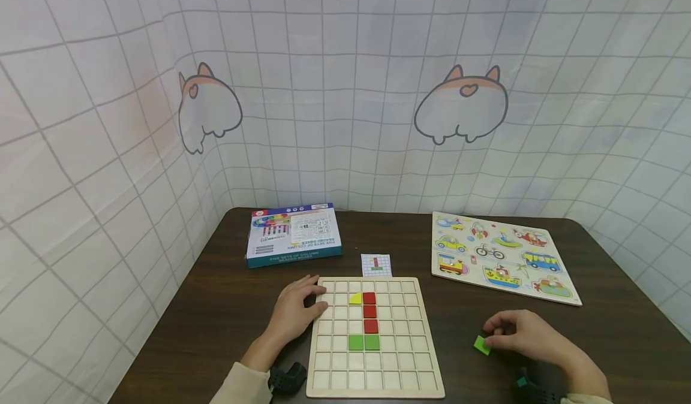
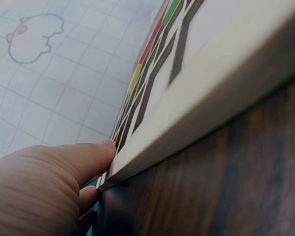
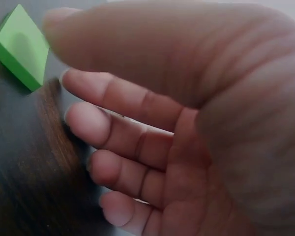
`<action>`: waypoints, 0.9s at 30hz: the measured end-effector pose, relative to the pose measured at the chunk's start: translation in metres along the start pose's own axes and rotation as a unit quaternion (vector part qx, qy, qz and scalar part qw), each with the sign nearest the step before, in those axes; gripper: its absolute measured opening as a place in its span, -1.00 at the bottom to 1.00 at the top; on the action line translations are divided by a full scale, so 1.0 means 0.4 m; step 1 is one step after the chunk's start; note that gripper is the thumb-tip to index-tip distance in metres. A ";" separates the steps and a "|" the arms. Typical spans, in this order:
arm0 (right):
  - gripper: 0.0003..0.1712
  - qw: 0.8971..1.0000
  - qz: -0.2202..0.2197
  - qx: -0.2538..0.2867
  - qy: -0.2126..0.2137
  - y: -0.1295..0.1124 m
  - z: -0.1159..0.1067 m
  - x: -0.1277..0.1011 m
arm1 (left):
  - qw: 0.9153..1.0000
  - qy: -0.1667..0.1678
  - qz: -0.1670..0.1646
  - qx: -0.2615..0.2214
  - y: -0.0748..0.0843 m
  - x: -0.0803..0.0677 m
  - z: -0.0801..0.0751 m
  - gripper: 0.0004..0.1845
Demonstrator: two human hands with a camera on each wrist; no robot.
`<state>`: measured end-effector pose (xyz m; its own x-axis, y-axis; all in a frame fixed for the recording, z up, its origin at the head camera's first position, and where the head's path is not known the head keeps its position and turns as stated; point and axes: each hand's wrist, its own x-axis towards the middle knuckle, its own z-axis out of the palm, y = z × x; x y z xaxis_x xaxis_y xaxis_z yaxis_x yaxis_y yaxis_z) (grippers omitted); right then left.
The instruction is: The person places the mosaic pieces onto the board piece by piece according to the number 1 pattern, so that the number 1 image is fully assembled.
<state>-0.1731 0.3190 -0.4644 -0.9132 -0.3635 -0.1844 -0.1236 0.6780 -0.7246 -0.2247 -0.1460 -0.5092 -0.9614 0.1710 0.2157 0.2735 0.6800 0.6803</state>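
Note:
In the head view my right hand [image 1: 531, 335] is at the right of the table, thumb and index finger pinching a green square tile [image 1: 480, 346] by its corner. Up close in the right wrist view, the green tile [image 3: 22, 46] meets the thumb tip, with the other fingers loosely bent below. My left hand [image 1: 294, 311] rests against the upper left edge of a wooden grid board [image 1: 399, 359], its thumb at the rim. On the board are a yellow quarter-round piece [image 1: 355, 298], a column of red squares [image 1: 369, 311] and two green squares [image 1: 364, 343].
Just behind the board lies a small pattern card [image 1: 376, 265]. A flat blue and white box [image 1: 294, 236] stands at the back left. At the back right is a vehicle picture puzzle board [image 1: 504, 257]. The dark table [image 1: 205, 326] ends at a grid-patterned curtain.

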 end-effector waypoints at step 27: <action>-0.70 0.996 0.010 -0.069 0.058 -0.018 0.031 0.021 | 1.000 -0.004 -0.015 -0.007 0.002 -0.002 0.001 -0.67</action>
<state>-0.1749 0.3031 -0.4689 -0.9537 -0.2785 -0.1133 -0.1507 0.7689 -0.6214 -0.2239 -0.1452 -0.5091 -0.9694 0.1556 0.1900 0.2448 0.6754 0.6956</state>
